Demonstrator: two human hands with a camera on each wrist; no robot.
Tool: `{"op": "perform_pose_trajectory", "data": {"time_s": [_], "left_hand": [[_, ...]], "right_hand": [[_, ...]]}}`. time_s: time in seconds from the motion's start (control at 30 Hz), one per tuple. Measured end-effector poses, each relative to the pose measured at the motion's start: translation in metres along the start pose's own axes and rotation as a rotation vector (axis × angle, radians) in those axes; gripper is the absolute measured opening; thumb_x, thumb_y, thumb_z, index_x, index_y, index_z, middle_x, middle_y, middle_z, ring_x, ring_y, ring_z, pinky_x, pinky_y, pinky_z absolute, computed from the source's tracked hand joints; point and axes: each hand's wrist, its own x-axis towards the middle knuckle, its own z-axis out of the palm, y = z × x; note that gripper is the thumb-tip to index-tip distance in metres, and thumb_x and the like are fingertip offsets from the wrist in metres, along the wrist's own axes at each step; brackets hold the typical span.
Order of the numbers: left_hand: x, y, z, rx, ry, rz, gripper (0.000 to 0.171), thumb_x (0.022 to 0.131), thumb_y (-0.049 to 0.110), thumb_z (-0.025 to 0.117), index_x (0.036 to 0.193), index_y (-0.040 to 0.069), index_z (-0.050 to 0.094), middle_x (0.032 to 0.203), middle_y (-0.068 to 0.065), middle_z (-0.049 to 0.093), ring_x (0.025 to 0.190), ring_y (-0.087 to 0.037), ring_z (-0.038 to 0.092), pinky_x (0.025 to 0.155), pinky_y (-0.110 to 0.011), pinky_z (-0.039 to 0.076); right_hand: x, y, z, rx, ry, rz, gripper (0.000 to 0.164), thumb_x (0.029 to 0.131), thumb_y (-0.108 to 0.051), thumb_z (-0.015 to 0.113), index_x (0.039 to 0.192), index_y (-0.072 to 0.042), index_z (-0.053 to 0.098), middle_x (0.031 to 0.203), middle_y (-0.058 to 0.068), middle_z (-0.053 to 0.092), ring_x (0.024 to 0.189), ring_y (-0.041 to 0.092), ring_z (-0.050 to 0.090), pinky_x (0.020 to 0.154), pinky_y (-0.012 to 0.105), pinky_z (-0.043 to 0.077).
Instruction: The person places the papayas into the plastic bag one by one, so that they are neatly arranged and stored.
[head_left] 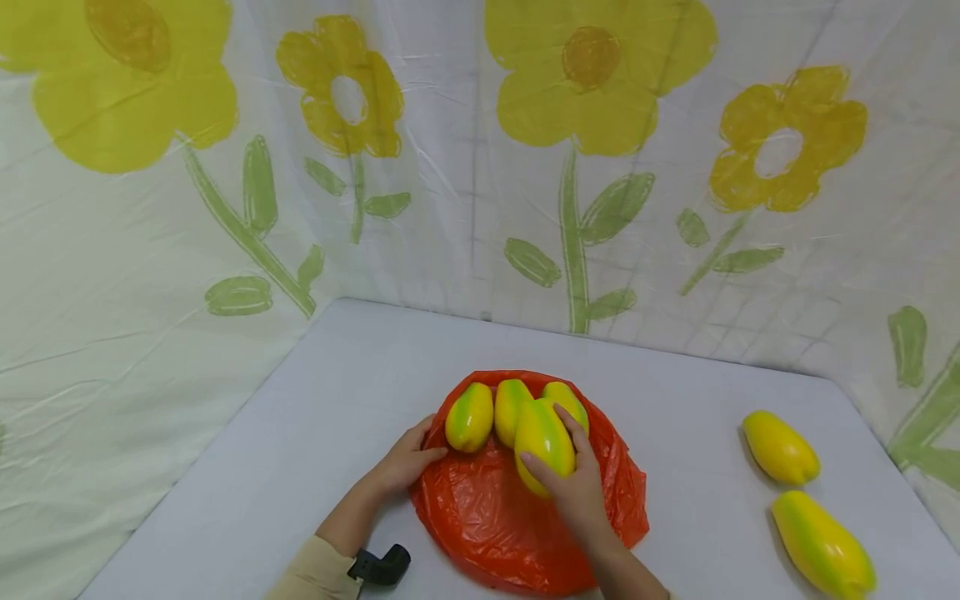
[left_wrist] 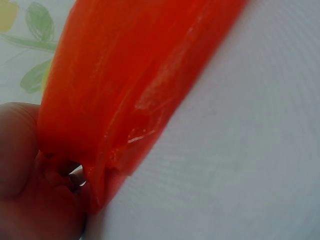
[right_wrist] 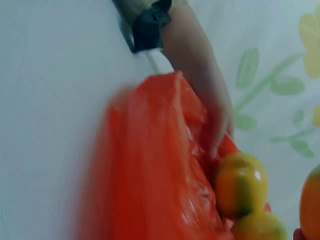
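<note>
left hand (head_left: 408,458) pinching the rim of a red plastic bag (head_left: 480,517), right hand (head_left: 579,483) grasping a yellow-green papaya (head_left: 540,437) over it, three more papayas (head_left: 470,418) inside along the far rim, two loose papayas (head_left: 782,447) on the white bench (head_left: 690,483)

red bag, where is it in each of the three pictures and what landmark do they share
Head: red bag, lower centre.
Left wrist: red bag, from the top edge down toward the lower left.
Right wrist: red bag, bottom centre, blurred along its left side.
Shared landmark: the left hand at the bag's edge, visible in all three.
</note>
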Motion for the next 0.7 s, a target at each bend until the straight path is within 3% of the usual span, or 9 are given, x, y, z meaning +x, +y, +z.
{"op": "perform_pose_trajectory", "data": {"time_s": [0.3, 0.5, 0.7], "left_hand": [[0.000, -0.001, -0.001, 0.011, -0.002, 0.015, 0.044, 0.094, 0.009, 0.048, 0.137, 0.011, 0.038, 0.125, -0.016, 0.053, 0.087, -0.018, 0.063, 0.075, -0.033, 0.058], [-0.001, -0.001, -0.001, 0.008, -0.014, 0.023, 0.044, 0.094, 0.011, 0.049, 0.137, 0.013, 0.038, 0.123, -0.015, 0.055, 0.088, -0.019, 0.064, 0.076, -0.033, 0.058], [-0.002, -0.001, -0.002, -0.008, -0.026, 0.029, 0.044, 0.094, 0.012, 0.049, 0.137, 0.014, 0.038, 0.122, -0.014, 0.056, 0.086, -0.019, 0.066, 0.075, -0.033, 0.058]], "right_hand": [[-0.013, 0.001, 0.029, 0.037, -0.106, 0.054, 0.080, 0.077, -0.037, 0.072, 0.143, -0.031, 0.028, 0.137, 0.012, 0.035, 0.107, 0.025, 0.045, 0.081, 0.035, 0.055], [-0.019, 0.002, 0.042, 0.053, -0.184, 0.088, 0.076, 0.081, -0.037, 0.067, 0.144, -0.031, 0.026, 0.140, 0.009, 0.032, 0.113, 0.026, 0.042, 0.088, 0.040, 0.052], [-0.023, 0.005, 0.054, 0.048, -0.209, 0.101, 0.076, 0.080, -0.041, 0.067, 0.144, -0.032, 0.027, 0.141, 0.005, 0.034, 0.113, 0.024, 0.042, 0.091, 0.042, 0.050]]}}
